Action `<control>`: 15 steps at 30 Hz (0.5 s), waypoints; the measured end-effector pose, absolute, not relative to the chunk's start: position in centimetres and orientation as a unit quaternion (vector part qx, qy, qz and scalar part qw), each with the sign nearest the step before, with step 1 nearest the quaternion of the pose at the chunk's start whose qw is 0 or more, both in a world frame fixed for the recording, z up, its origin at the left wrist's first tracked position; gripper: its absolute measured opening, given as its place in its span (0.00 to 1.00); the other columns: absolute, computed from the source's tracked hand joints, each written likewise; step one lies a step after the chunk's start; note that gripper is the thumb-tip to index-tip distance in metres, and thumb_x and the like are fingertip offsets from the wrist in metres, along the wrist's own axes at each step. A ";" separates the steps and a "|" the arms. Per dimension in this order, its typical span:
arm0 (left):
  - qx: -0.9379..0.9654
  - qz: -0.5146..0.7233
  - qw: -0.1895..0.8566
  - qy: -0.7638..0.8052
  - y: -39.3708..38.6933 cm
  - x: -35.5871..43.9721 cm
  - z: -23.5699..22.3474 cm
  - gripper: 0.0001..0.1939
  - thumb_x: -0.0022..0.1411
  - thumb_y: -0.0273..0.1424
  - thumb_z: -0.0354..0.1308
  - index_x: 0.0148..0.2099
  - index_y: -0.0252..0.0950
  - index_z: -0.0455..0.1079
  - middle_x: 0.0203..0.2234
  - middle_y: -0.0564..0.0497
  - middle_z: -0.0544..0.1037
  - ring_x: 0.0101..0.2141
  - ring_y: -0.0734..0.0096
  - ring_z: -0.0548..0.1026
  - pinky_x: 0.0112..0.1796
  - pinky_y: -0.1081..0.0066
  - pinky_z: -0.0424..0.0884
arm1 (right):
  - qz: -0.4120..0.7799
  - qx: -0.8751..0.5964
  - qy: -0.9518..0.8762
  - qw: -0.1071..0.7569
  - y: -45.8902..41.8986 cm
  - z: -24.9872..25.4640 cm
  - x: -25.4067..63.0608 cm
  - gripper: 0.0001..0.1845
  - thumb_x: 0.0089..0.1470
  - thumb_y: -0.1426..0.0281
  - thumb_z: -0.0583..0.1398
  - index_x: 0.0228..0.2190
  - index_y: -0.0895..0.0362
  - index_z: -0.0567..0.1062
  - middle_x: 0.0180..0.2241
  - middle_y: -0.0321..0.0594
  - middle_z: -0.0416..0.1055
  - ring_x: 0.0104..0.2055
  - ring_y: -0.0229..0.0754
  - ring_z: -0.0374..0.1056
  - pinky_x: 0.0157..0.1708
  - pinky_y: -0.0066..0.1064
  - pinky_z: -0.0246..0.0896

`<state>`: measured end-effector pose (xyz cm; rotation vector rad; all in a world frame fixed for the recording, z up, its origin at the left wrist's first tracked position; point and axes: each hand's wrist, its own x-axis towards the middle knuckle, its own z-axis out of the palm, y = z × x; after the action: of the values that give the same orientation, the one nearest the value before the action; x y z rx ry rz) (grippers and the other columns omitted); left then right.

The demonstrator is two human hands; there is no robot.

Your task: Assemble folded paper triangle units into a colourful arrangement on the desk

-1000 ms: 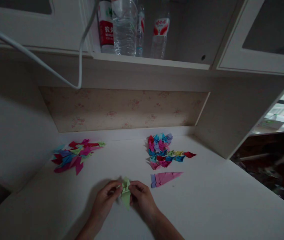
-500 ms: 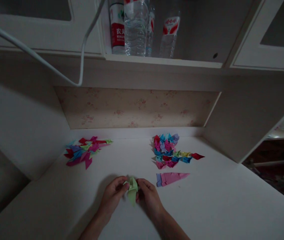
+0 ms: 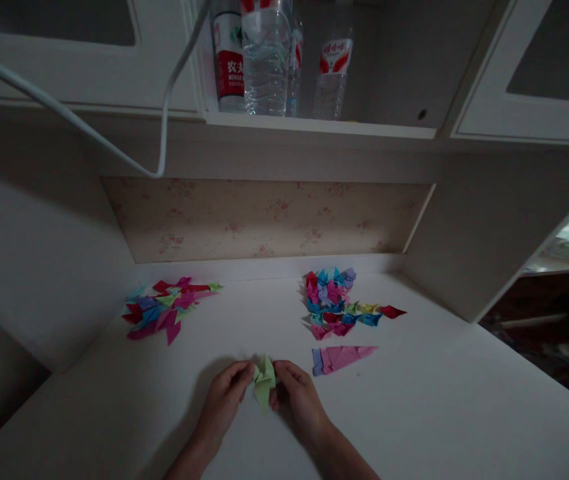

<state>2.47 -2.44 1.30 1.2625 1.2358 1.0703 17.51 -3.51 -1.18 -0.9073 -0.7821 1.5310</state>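
A light green folded paper crane is held between my two hands, low over the white desk. My left hand pinches its left side with thumb and forefinger. On the opposite side, my right hand grips the edge, fingers curled. To the right of my hands lies a row of flat pink folded papers with a lilac one at its left end. Behind it, several finished-looking paper cranes in many colours stand grouped. A loose heap of folded paper pieces lies at the back left.
Above the desk, an open shelf holds several plastic bottles. A white cable hangs in a loop at the upper left. Side panels close in the desk, and flowered wallpaper covers the back.
The left fingertips have shifted slightly outward on the green crane, so more of its left side shows. The whole view has shifted a little; the other papers lie as before.
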 end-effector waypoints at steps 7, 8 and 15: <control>0.517 0.460 0.516 0.505 -2.4 2.6 0.7 0.21 0.54 0.50 0.59 0.34 0.34 0.72 0.18 0.58 0.64 0.20 0.77 0.60 0.21 0.78 0.56 | 0.642 -0.390 -0.321 0.577 -3.8 -0.4 17.5 0.25 0.44 0.50 0.65 0.29 0.60 0.75 0.19 0.35 0.69 0.15 0.32 0.61 0.16 0.24 0.54; 0.513 0.465 0.517 0.503 -2.3 2.6 0.6 0.21 0.53 0.49 0.59 0.34 0.34 0.71 0.18 0.58 0.65 0.20 0.77 0.61 0.21 0.78 0.56 | 0.641 -0.389 -0.318 0.580 -3.8 -0.5 17.5 0.25 0.43 0.50 0.66 0.30 0.60 0.75 0.20 0.35 0.70 0.15 0.32 0.62 0.16 0.24 0.54; 0.494 0.472 0.512 0.520 -2.2 2.7 0.3 0.23 0.53 0.49 0.59 0.39 0.33 0.72 0.17 0.57 0.68 0.17 0.77 0.62 0.18 0.77 0.57 | 0.650 -0.386 -0.348 0.554 -3.9 -1.2 17.5 0.30 0.45 0.51 0.65 0.44 0.59 0.74 0.21 0.34 0.70 0.17 0.33 0.62 0.17 0.25 0.55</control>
<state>2.74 -2.22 0.25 1.1884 1.2519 1.1342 17.54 -3.91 -1.19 -0.9125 -0.8228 1.5372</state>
